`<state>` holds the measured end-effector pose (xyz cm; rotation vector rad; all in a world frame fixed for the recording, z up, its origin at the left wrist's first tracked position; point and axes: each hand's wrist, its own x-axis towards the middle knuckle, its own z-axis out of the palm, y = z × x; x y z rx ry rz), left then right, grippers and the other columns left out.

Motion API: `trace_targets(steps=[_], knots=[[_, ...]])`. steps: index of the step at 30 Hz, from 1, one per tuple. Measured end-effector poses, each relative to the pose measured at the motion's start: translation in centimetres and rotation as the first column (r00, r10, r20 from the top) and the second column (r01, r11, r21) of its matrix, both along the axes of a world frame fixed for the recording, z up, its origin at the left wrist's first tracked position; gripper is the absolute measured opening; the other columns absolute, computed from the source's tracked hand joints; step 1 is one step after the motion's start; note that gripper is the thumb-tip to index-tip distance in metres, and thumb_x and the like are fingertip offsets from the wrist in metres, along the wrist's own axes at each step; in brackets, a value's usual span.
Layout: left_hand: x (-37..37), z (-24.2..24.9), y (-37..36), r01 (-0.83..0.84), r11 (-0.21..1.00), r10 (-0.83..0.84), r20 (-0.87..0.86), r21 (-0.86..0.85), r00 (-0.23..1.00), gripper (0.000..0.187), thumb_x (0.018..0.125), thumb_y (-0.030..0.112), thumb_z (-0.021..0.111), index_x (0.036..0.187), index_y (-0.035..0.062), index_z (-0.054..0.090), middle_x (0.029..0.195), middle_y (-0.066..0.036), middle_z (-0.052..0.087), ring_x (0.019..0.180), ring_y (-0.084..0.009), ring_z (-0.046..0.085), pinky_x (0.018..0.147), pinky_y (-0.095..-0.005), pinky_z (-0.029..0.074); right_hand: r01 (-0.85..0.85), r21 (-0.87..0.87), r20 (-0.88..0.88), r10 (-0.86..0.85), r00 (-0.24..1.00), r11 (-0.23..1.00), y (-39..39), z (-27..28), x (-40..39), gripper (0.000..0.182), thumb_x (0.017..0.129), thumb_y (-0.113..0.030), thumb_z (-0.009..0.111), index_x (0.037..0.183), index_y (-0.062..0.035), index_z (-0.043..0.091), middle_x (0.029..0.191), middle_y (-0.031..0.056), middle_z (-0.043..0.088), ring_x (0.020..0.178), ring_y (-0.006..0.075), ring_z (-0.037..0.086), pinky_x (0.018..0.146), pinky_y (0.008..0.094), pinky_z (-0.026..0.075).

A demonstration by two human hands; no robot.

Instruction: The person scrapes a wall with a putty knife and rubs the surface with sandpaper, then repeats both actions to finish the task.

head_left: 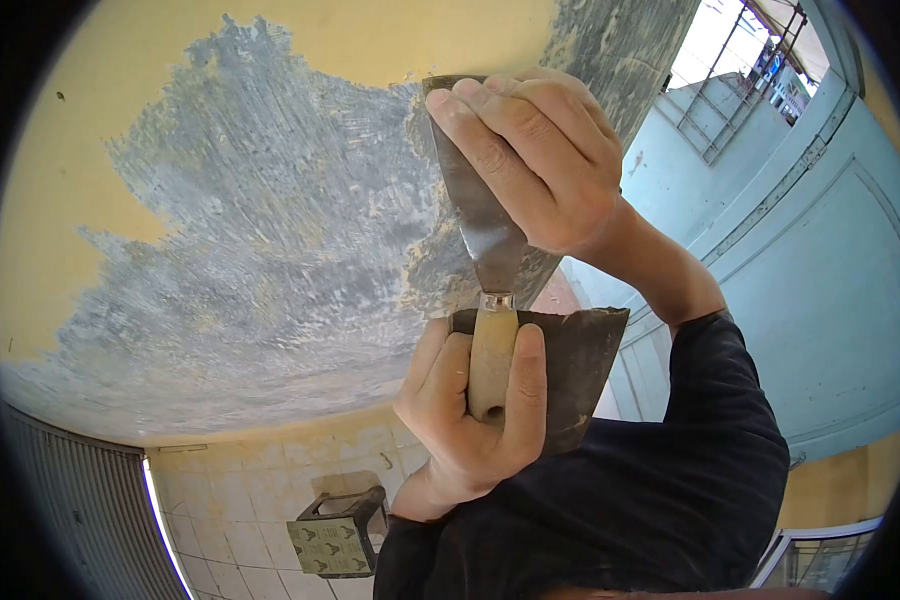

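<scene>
A putty knife with a broad metal blade [490, 240] and a pale, worn handle [493, 365] is held up against the wall, its wide end at the top. My left hand [470, 430] is closed round the handle. Behind that handle is a second dark flat blade or plate [585, 370] with a rough upper edge; how it is held is hidden. My right hand [555, 160] lies over the upper part of the putty knife's blade, fingers bent and pressed together on it, thumb out of sight. The wall bears a rough grey scraped patch [270, 190] beside yellow paint [400, 40].
A light blue door [820, 300] stands on the right, with an opening above it. Below left, a small stool [335, 540] is on the tiled floor [245, 500]. A grey corrugated shutter [75, 490] is at the far left. A framed window [820, 560] shows at lower right.
</scene>
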<state>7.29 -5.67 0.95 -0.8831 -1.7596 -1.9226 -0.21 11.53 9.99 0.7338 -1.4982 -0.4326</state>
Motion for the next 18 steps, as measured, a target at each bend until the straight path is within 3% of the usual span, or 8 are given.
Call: trace_targets(steps=[2, 3, 4, 6, 13, 15, 18], knots=[[0.1, 0.0, 0.1, -0.007, 1.000, 0.006, 0.012, 0.020, 1.000, 0.038, 0.096, 0.013, 0.072, 0.069, 0.0008, 0.048, 0.065, -0.005, 0.042, 0.058, -0.0137, 0.037, 0.052, -0.0343, 0.024, 0.005, 0.038, -0.023, -0.004, 1.000, 0.999, 0.4, 0.0, 0.0, 0.033, 0.071, -0.007, 0.080, 0.102, 0.0025, 0.077, 0.091, 0.0079, 0.071, 0.083, 0.0198, 0.066, 0.072, 0.0318, 0.057], [0.1, -0.3, 0.0, -0.006, 1.000, 0.006, 0.001, -0.020, 1.000, 0.036, 0.092, 0.009, 0.075, 0.069, 0.0016, 0.049, 0.065, -0.008, 0.044, 0.054, -0.0185, 0.040, 0.048, -0.0352, 0.028, 0.013, 0.072, -0.048, -0.010, 0.999, 0.997, 0.5, 0.1, 0.1, 0.027, 0.074, -0.006, 0.080, 0.098, 0.0045, 0.074, 0.089, 0.0073, 0.069, 0.084, 0.0167, 0.064, 0.071, 0.0306, 0.056], [0.0, -0.4, -0.1, -0.005, 0.998, 0.005, -0.012, -0.060, 1.000, 0.034, 0.089, 0.006, 0.078, 0.070, 0.0024, 0.050, 0.066, -0.012, 0.046, 0.050, -0.0233, 0.043, 0.045, -0.0362, 0.031, 0.013, 0.071, -0.052, -0.009, 0.999, 0.997, 0.4, 0.1, 0.1, 0.027, 0.074, -0.006, 0.080, 0.098, 0.0045, 0.074, 0.089, 0.0073, 0.069, 0.084, 0.0167, 0.064, 0.071, 0.0306, 0.056], [-0.3, 0.3, -0.2, -0.003, 0.999, 0.004, 0.009, -0.042, 1.000, 0.034, 0.089, 0.006, 0.078, 0.070, 0.0023, 0.050, 0.066, -0.011, 0.046, 0.050, -0.0234, 0.042, 0.045, -0.0364, 0.031, 0.013, 0.010, 0.018, -0.013, 1.000, 1.000, 0.2, 0.0, 0.3, 0.040, 0.066, -0.008, 0.080, 0.105, 0.0004, 0.079, 0.093, 0.0077, 0.073, 0.083, 0.0228, 0.069, 0.076, 0.0334, 0.058], [0.0, -0.2, -0.3, -0.024, 0.998, 0.023, -0.021, -0.053, 1.000, 0.031, 0.089, 0.004, 0.076, 0.071, 0.0019, 0.051, 0.066, -0.011, 0.048, 0.051, -0.0235, 0.044, 0.046, -0.0365, 0.030, 0.003, 0.036, -0.016, -0.003, 1.000, 0.999, 0.2, -0.1, -0.1, 0.041, 0.064, -0.008, 0.079, 0.104, 0.0006, 0.079, 0.092, 0.0084, 0.073, 0.083, 0.0215, 0.068, 0.075, 0.0318, 0.057], [-0.4, 0.2, -0.3, -0.022, 0.999, 0.021, -0.036, -0.041, 0.999, 0.030, 0.089, 0.004, 0.076, 0.071, 0.0018, 0.052, 0.066, -0.011, 0.048, 0.051, -0.0238, 0.044, 0.046, -0.0364, 0.030, -0.005, 0.046, -0.011, 0.005, 1.000, 0.999, -0.3, 0.6, 0.0, 0.025, 0.073, -0.003, 0.079, 0.096, 0.0051, 0.075, 0.087, 0.0062, 0.067, 0.082, 0.0157, 0.063, 0.073, 0.0285, 0.055], [-0.5, -0.2, 0.0, -0.017, 1.000, 0.017, -0.054, -0.004, 0.998, 0.029, 0.090, 0.004, 0.075, 0.071, 0.0016, 0.052, 0.067, -0.011, 0.049, 0.052, -0.0240, 0.044, 0.047, -0.0361, 0.030, -0.042, 0.049, 0.003, 0.042, 0.999, 0.998, 0.0, 0.3, -0.3, 0.025, 0.073, -0.003, 0.078, 0.096, 0.0051, 0.075, 0.087, 0.0055, 0.067, 0.083, 0.0161, 0.063, 0.074, 0.0281, 0.055]])
